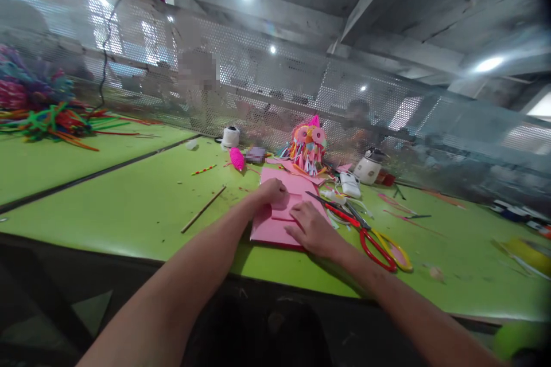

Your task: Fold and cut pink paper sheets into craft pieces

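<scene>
A stack of pink paper sheets (pixel 275 229) lies on the green table (pixel 129 206) in front of me. My left hand (pixel 272 190) rests on its upper part with the fingers curled down, pressing a smaller pink piece (pixel 286 209). My right hand (pixel 313 229) lies flat on the lower right of the sheets, fingers stretched toward that piece. Neither hand lifts anything. Red-handled scissors (pixel 365 235) lie just right of my right hand, with yellow-handled scissors (pixel 394 249) beside them.
A colourful paper owl (pixel 307 146) stands behind the sheets. Near it are a white thread spool (pixel 231 136), a pink fuzzy object (pixel 236 158), a white glue bottle (pixel 368 167) and a thin wooden stick (pixel 203 209). Pipe cleaners (pixel 51 120) pile at far left. A mesh screen (pixel 275 86) backs the table.
</scene>
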Tool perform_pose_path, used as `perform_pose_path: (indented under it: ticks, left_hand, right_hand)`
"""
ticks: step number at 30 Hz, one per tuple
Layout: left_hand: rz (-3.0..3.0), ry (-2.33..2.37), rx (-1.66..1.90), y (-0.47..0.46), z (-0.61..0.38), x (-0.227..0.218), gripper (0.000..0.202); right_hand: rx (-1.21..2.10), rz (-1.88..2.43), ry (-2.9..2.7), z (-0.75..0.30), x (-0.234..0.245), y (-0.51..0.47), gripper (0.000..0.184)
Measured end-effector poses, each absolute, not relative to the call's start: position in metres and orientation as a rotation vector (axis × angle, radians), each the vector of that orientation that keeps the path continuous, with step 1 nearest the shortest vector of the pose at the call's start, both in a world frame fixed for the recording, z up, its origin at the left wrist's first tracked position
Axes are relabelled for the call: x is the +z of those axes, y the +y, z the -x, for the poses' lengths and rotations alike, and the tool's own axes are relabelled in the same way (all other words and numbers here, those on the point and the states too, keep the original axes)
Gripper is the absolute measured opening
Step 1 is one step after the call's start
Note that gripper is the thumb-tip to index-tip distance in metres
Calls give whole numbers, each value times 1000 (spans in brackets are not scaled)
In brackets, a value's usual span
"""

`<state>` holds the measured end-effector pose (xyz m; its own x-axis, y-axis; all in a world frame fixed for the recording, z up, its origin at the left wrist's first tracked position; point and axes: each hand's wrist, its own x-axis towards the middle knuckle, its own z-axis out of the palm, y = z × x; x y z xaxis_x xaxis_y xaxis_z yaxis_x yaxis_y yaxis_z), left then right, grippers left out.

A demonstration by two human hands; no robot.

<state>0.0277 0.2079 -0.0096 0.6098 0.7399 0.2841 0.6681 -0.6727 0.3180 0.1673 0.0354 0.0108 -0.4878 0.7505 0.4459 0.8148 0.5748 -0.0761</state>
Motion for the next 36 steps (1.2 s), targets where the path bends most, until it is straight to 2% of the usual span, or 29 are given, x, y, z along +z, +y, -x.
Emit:
perform_pose_path:
  ticks: [10,16,24,28,33,36]
  left_hand:
    - [-2659,1163,556,206,-27,-4,29]
    - [-2690,1164,499,202,-25,0,20]
    - [-2686,1207,386,207,-22,-1,31]
    - [-2690,1175,370,209,-18,1,30]
    - [-2710,1115,411,208,-16,3,16]
    - [-2720,1100,453,207,-17,2,21]
  right_hand:
    - [-260,1382,-2413,-161,-3,10,41]
    - [-324,1375,-2433,-161,-4,12,45]
    - [-302,1395,-2263,-159,-14,5,28]
    - [-294,1375,-2109,-162,-9,2,33]
    - [-289,1357,-2138,-169,-6,7,38]
    - [-254,1386,-2248,-169,-8,9,41]
